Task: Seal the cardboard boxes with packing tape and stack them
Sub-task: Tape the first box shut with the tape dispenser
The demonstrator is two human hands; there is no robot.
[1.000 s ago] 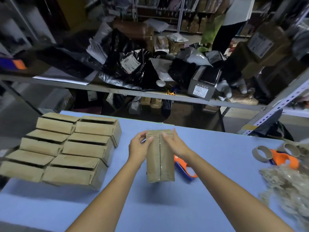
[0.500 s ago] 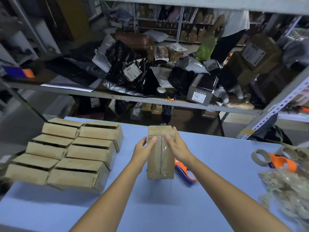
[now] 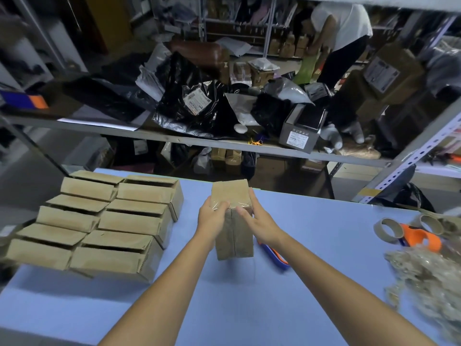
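Observation:
A small cardboard box (image 3: 234,236) stands on end at the middle of the blue table (image 3: 249,308), a seam running down the face toward me and clear tape over its upper edge. My left hand (image 3: 212,218) holds its upper left side, thumb on the taped edge. My right hand (image 3: 258,221) grips the upper right side, fingers over the top corner. A blue and orange tape dispenser (image 3: 274,254) lies on the table just right of the box, partly hidden by my right forearm.
Several open-flapped cardboard boxes (image 3: 104,226) sit in rows at the left of the table. At the right lie empty tape cores (image 3: 388,231), an orange dispenser (image 3: 419,238) and a heap of crumpled tape (image 3: 429,278). A cluttered shelf (image 3: 224,143) and a bending person (image 3: 341,46) are beyond.
The box has tipped so its top end now faces me, and both hands have slid up onto its taped upper edge. The view has tilted upward a little.

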